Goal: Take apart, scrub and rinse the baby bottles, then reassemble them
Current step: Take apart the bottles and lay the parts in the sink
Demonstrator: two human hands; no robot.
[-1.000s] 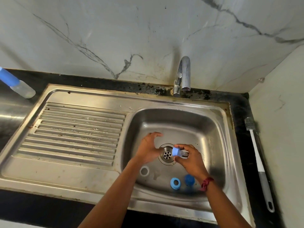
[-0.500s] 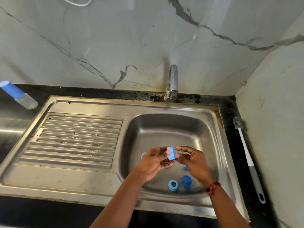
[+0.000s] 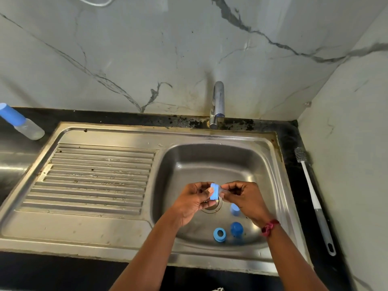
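Holding one bottle top over the middle of the sink (image 3: 210, 141): left hand (image 3: 192, 199) pinches the blue ring (image 3: 214, 192), thumb against it. Right hand (image 3: 246, 198) pinches the clear teat (image 3: 223, 193) sticking out of the ring's right side. Both hands narrow, fingers curled, fingertips close together at the ring.

They sit above the drain (image 3: 212, 207), apart from all four basin walls. Most room is behind them, toward the tap (image 3: 218, 101). Near side is tighter: a second ring (image 3: 219, 234) lies flat on the basin floor with a blue cap (image 3: 236, 228) just beside it, both between the forearms. Ribbed draining board (image 3: 94, 179) is left of the basin. Brush (image 3: 312, 198) lies on the black desk (image 3: 292, 181), between the sink edge and the right wall.

Hard to read:
- Teat is see-through and half under the right fingers, shape unclear.
- Drain is mostly hidden by the left hand.
- A pale blue piece (image 3: 235, 209) shows under the right hand, partly covered; cannot tell what part it is.
- Capped bottle (image 3: 25, 126) sits far left on the desk, its top cut by the frame edge.
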